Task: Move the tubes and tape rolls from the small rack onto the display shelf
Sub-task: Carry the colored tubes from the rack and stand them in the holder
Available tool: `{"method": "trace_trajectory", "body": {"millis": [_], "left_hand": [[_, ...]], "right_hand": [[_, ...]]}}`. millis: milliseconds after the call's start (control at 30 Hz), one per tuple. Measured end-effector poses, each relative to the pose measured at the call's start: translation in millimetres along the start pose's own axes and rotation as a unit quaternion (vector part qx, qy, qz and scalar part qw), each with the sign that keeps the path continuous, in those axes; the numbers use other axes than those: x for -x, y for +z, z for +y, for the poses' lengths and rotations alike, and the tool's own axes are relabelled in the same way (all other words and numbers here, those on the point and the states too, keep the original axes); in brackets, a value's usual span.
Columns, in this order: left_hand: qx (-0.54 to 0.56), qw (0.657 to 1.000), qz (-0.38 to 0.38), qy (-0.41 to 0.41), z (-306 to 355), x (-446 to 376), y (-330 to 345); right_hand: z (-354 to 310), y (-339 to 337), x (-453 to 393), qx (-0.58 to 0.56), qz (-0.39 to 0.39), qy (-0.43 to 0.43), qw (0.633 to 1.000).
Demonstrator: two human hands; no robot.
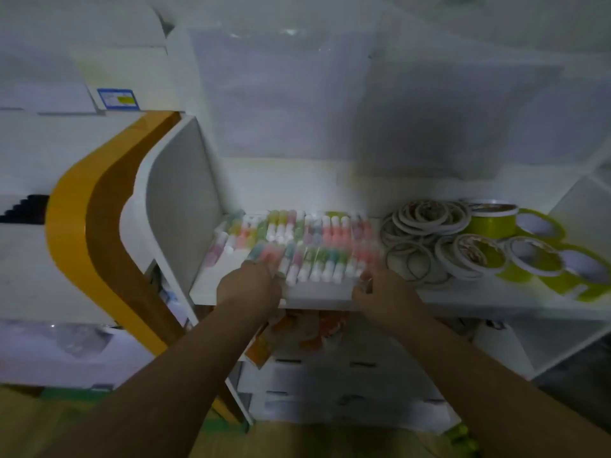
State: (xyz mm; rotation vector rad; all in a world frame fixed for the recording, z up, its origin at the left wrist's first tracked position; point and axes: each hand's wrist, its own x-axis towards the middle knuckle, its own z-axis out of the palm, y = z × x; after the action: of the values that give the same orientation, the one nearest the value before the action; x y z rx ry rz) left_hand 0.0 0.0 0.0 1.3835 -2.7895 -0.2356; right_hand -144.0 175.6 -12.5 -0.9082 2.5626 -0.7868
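Several pastel tubes [297, 246] with white caps lie in two rows on the white display shelf [479, 297]. My left hand [249, 285] rests at the left end of the front row, fingers touching the tubes there. My right hand [380, 294] sits at the right end of that row, fingertips against the last tubes. Whether either hand grips a tube is blurred. To the right lies a pile of thin white tape rolls [426, 239], then wider yellow-green tape rolls [535, 256]. The small rack is not visible.
A white panel with an orange curved trim [99, 246] bounds the shelf on the left. Below the shelf are orange-and-white packets [297, 328] and white boxes [330, 388]. A blue price label [117, 99] sits upper left. A shelf divider [568, 200] rises at the right.
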Motion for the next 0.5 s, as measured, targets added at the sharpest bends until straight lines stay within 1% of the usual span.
{"method": "trace_trajectory", "body": {"millis": [67,200,267,367,433,467,500], "left_hand": [[-0.008,1.0,-0.003,0.0,1.4,-4.2,-2.1],[-0.086,0.994,-0.053,0.039,7.0,-4.0,-7.7],[-0.104,0.992,-0.034,0.06,5.4,-1.8,-9.1],[-0.07,0.995,-0.028,0.059,-2.7,-6.2,-6.5],[-0.023,0.998,-0.021,0.058,-4.3,-4.3,-5.7],[-0.017,0.998,-0.025,0.05,-5.3,-3.9,-6.0],[0.02,0.999,-0.004,0.051,-7.1,-2.4,-7.3]], "right_hand": [[-2.0,-1.5,0.4,0.008,0.008,0.002,1.0],[-4.0,-1.8,1.6,0.026,0.013,0.0,1.0],[-4.2,-2.7,0.0,0.038,0.02,0.002,0.999],[-7.3,-1.7,-4.3,0.067,0.014,0.015,0.998],[-11.7,2.8,-8.6,0.098,0.004,0.007,0.995],[-17.1,5.3,-11.1,0.109,0.002,0.007,0.994],[-21.7,8.6,-15.0,0.107,0.011,0.012,0.994]]}}
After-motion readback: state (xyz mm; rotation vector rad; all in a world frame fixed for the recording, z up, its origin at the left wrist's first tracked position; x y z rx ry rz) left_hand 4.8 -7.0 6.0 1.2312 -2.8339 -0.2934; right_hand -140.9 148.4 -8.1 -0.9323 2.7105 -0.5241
